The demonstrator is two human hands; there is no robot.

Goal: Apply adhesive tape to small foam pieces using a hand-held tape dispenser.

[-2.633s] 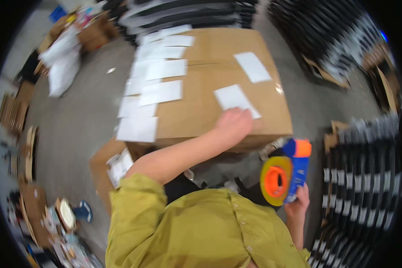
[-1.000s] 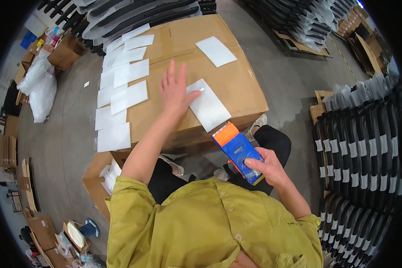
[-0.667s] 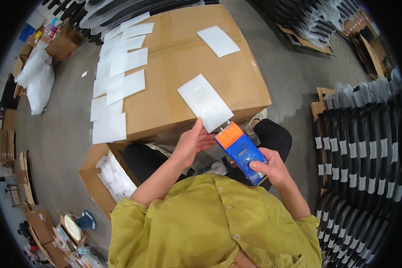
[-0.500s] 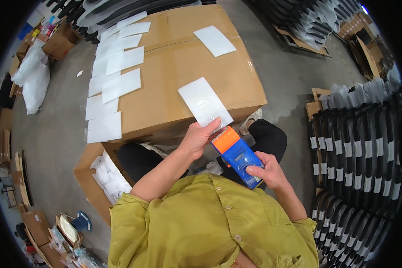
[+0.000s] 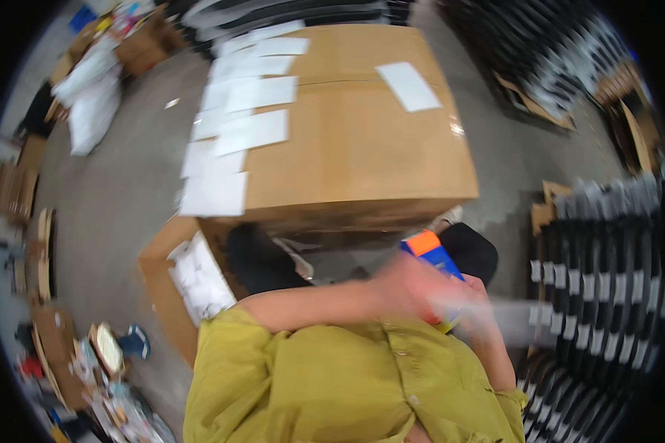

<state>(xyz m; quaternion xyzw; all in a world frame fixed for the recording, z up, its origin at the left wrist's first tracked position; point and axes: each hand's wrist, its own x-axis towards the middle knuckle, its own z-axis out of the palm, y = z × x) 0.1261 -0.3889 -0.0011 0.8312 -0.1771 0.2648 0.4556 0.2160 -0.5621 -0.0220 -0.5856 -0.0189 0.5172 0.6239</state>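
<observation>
My left hand point(image 5: 414, 284), smeared by motion, reaches across my body in front of my right forearm. From its fingers a white foam sheet point(image 5: 506, 321) stretches to the right as a pale blur. Gripped in my right hand point(image 5: 474, 289) is a blue hand-held tape dispenser point(image 5: 440, 257) with an orange front end, partly hidden behind my left hand. Beyond my knees stands a large brown cardboard box point(image 5: 362, 148). Overlapping white foam sheets point(image 5: 214, 193) line its left side, and a single foam sheet point(image 5: 408, 86) lies at its far right.
An open carton point(image 5: 166, 269) holding white pieces point(image 5: 199, 280) is by my left knee. Stacked black parts with white wraps point(image 5: 591, 288) rise at the right. A white plastic bag point(image 5: 92, 96) sits on the floor at the far left, with cluttered cartons point(image 5: 63, 354) nearer me.
My left hand has swung right with the foam sheet, from the box's near edge to across my right forearm. The dispenser has shifted right, and the view has turned slightly.
</observation>
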